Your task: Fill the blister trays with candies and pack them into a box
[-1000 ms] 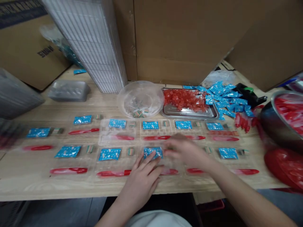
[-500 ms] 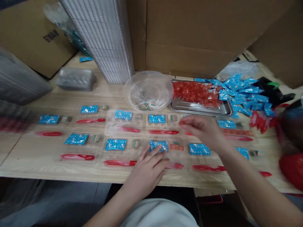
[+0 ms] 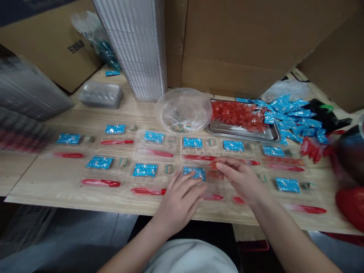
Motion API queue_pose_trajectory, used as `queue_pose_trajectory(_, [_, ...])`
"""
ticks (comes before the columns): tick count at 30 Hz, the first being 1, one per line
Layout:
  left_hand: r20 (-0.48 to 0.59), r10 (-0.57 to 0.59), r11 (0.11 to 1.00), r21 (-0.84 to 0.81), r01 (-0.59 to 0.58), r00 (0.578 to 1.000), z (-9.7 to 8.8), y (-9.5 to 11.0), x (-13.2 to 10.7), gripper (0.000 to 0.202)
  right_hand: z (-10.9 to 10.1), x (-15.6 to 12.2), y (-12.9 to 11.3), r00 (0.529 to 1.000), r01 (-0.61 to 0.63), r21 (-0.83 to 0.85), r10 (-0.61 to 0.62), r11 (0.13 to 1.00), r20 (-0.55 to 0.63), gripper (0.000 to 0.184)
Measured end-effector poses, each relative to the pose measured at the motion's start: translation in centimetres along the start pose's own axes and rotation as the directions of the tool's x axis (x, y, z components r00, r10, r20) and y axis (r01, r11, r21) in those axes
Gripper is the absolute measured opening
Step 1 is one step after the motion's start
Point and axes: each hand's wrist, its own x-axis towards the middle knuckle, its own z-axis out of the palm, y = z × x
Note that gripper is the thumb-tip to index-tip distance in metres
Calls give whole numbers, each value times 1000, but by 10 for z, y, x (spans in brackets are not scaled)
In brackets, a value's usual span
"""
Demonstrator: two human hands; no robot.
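Note:
My left hand (image 3: 180,197) lies with spread fingers over a clear plastic tray, its fingertips at the lower edge of a blue printed packet (image 3: 197,173). A red pen-like stick (image 3: 214,197) shows partly from beneath that hand. Just to the right, my right hand (image 3: 243,178) pinches a small red translucent piece (image 3: 212,165) between thumb and fingers, above the same tray. Below the pinch, another red piece (image 3: 216,174) sits in the tray. Neighbouring trays hold a blue packet (image 3: 145,170), a small striped block (image 3: 168,169) and a red stick (image 3: 149,191).
Behind the trays stand a clear round tub (image 3: 184,110) with striped blocks and a metal tray (image 3: 244,135) heaped with red pieces (image 3: 236,113). Blue packets (image 3: 295,113) pile up at right. A tall stack of plastic trays (image 3: 136,49) and a cardboard box (image 3: 241,45) rise behind.
My right hand has come down and toward my left hand, carrying the red piece from the back row to the front-row tray. My left hand stays over that tray. The view has shifted slightly.

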Motion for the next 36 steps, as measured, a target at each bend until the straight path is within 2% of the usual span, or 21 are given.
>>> queue_pose_trajectory(2, [-163, -112, 990, -98, 97, 980, -3, 5, 7, 28, 3, -5, -3, 993, -119, 197, 114, 973, 36, 29])
queue_pose_trajectory(3, [-202, -163, 980, -148, 135, 966, -4, 8, 13, 27, 5, -7, -3, 989, -148, 246, 140, 958, 52, 29])
queue_pose_trajectory(6, [-214, -237, 953, -241, 184, 948, -5, 15, 27, 19, 9, -13, -4, 989, -147, 272, 137, 951, 56, 30])
queue_pose_trajectory(9, [-180, -246, 944, -268, 193, 952, 0, 17, 26, 18, 8, -14, -2, 999, -37, 158, 37, 987, 3, 29])
queue_pose_trajectory(11, [-191, -233, 958, -215, 191, 954, 5, 14, 15, 22, 4, -13, -1, 995, 83, -39, -84, 996, -48, 25])
queue_pose_trajectory(12, [-198, -215, 969, -166, 183, 956, 8, 12, 8, 24, 3, -12, 0, 985, 153, -176, -166, 972, -57, 21])
queue_pose_trajectory(13, [-197, -185, 980, -110, 166, 963, 10, 9, 0, 24, 2, -10, 2, 967, 229, -322, -252, 919, -33, 16])
queue_pose_trajectory(15, [-150, -107, 994, 4, 109, 983, 14, 3, -11, 21, 3, -7, 4, 912, 378, -562, -399, 736, 91, 10])
queue_pose_trajectory(18, [-52, -49, 993, 104, 54, 997, 19, -3, -19, 21, 8, -2, 6, 828, 518, -714, -485, 471, 280, 10])
queue_pose_trajectory(20, [-35, -55, 991, 121, 59, 998, 20, -5, -18, 21, 11, 0, 5, 803, 535, -759, -501, 371, 322, 10])
queue_pose_trajectory(22, [-32, -61, 991, 114, 64, 998, 21, -6, -16, 20, 12, 1, 3, 797, 538, -776, -497, 330, 342, 6])
queue_pose_trajectory(24, [-30, -61, 993, 100, 64, 998, 20, -6, -14, 21, 12, 2, 1, 811, 528, -770, -481, 358, 332, 4])
queue_pose_trajectory(25, [-26, -63, 994, 88, 65, 998, 19, -5, -14, 22, 11, 2, 0, 827, 512, -758, -469, 404, 309, 4])
queue_pose_trajectory(27, [-53, -88, 995, 38, 90, 995, 16, -2, -12, 24, 10, 0, -2, 889, 430, -692, -405, 580, 213, 7])
queue_pose_trajectory(29, [-126, -148, 988, -52, 142, 981, 11, 2, -7, 27, 9, -3, -5, 959, 276, -545, -266, 791, 100, 15])
queue_pose_trajectory(31, [-194, -221, 968, -161, 191, 956, 7, 6, 1, 27, 10, -7, -8, 993, 121, -353, -115, 928, 40, 24])
queue_pose_trajectory(33, [-228, -278, 941, -260, 216, 933, 6, 9, 11, 23, 12, -11, -10, 999, 38, -190, -31, 981, 38, 29])
queue_pose_trajectory(36, [-253, -337, 904, -357, 237, 907, 9, 11, 23, 15, 16, -16, -7, 998, -26, -39, 28, 999, 62, 31])
